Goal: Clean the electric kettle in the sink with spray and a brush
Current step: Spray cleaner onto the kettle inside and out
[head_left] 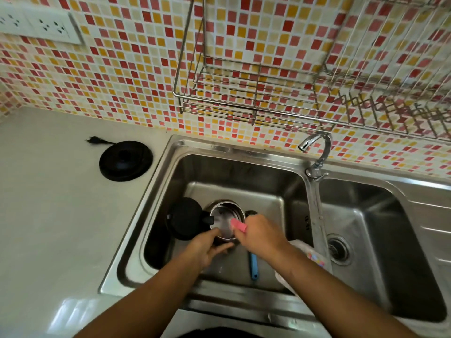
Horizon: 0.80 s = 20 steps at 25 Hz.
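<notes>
The steel electric kettle (225, 215) stands in the left sink basin (244, 172) with its black lid (186, 218) swung open to the left. My left hand (207, 247) grips the kettle's near side. My right hand (258, 236) grips a pink brush (238, 225) whose end dips over the kettle's open mouth. A blue handle (253, 265) lies on the basin floor under my right wrist. No spray bottle can be made out.
The black kettle base (125, 160) with its plug sits on the white counter left of the sink. A tap (317, 152) rises between the two basins. White plastic packaging (307, 252) rests on the divider. The right basin (366, 215) has a drain. Wire racks (244, 98) hang overhead.
</notes>
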Each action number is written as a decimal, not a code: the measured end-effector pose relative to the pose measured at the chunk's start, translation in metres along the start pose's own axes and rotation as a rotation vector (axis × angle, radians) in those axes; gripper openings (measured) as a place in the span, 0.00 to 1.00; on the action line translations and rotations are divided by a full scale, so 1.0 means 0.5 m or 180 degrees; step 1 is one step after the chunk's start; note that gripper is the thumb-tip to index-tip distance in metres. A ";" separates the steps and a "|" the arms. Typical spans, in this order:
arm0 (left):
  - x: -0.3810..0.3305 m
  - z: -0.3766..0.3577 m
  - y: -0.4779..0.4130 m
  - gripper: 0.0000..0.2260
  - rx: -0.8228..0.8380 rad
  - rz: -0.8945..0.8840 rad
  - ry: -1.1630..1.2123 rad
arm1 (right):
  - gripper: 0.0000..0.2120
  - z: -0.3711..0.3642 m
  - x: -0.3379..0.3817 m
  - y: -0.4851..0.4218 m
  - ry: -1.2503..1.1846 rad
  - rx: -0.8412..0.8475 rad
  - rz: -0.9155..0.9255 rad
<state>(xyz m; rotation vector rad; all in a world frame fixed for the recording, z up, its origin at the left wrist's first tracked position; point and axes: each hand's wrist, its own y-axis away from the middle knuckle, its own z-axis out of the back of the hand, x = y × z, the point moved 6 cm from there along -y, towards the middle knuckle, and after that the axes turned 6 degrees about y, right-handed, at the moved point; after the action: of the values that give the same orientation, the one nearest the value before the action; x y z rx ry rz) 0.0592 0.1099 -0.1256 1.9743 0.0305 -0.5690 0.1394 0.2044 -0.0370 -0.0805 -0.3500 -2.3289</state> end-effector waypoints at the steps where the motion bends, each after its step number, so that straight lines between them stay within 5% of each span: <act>1: 0.001 0.003 0.001 0.07 -0.0033 -0.0008 -0.0014 | 0.26 0.001 0.000 -0.001 -0.0022 -0.0009 -0.0012; 20: -0.023 -0.005 0.048 0.15 0.0070 -0.0282 -0.0093 | 0.25 0.014 -0.003 0.021 -0.0402 -0.0018 -0.0233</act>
<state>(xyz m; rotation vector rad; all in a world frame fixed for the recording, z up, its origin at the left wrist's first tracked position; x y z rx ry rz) 0.0564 0.1037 -0.0998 1.9931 0.0943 -0.6581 0.1477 0.2002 -0.0280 -0.2217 -0.4153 -2.4034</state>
